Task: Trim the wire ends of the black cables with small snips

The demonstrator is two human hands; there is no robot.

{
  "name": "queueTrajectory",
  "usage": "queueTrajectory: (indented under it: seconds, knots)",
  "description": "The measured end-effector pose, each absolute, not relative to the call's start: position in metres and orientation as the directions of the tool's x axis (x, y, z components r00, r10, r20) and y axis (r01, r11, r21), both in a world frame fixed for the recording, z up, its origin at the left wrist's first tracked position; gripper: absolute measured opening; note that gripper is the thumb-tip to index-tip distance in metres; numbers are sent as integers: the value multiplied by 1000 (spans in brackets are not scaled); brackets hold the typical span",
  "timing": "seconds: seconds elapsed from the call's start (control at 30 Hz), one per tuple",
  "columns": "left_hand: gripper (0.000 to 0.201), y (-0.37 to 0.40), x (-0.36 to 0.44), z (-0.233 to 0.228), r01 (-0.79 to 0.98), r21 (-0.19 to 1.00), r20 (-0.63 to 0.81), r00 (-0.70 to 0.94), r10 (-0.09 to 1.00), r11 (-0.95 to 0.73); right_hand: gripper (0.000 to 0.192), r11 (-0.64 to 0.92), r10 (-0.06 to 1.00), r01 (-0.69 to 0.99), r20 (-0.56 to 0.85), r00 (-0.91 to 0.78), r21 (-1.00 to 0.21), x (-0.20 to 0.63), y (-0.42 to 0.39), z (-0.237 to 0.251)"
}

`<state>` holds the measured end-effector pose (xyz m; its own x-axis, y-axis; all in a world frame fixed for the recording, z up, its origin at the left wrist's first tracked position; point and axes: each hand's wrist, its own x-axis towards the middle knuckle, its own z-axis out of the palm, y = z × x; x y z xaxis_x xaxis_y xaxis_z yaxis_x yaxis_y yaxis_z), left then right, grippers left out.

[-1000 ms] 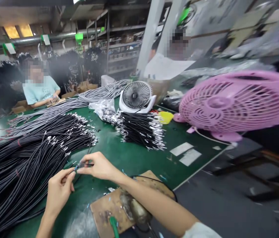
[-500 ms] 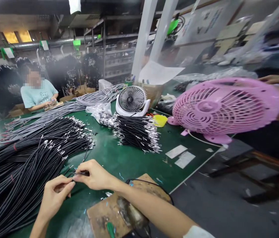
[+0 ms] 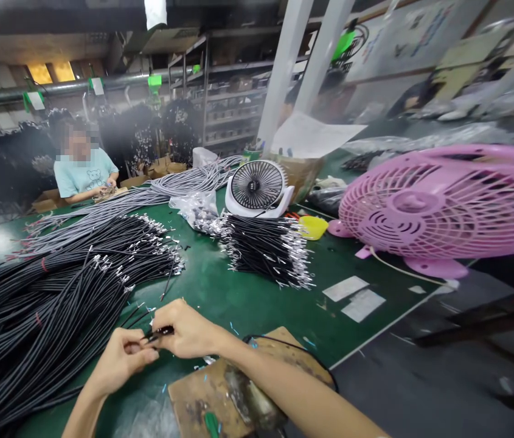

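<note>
Lighting was dim and uneven. A ceiling lamp [image 3: 155,12] overhead and two yellowish windows [image 3: 51,73] at far left supplied the light. Glare marked the green tabletop [image 3: 238,292] at its left edge and near corner. Shadows were soft. The pink fan [image 3: 443,207] and right background were smeared by blur. Wide-angle distortion bent the edges. The hands [image 3: 188,328] stayed fairly sharp.

A pink fan [image 3: 443,207] and a small white fan [image 3: 258,187] stand on the green table [image 3: 257,298].
</note>
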<state>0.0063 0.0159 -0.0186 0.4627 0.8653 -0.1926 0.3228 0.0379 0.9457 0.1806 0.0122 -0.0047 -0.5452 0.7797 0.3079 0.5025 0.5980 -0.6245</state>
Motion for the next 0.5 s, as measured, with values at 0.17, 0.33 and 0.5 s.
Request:
queueTrajectory:
  seconds: [0.17, 0.33, 0.5]
  knots:
    - [41, 13, 8, -15, 308, 951, -172, 465, 868, 24, 15, 584, 792, 547, 273, -546, -599, 181, 12, -5]
    - [41, 19, 4, -22, 286, 958, -159, 414, 896, 38, 15, 538, 835, 602, 280, -473, -590, 179, 17, -5]
    - [44, 24, 2, -25, 279, 960, -164, 442, 882, 39, 13, 538, 839, 605, 302, -453, -587, 179, 17, -8]
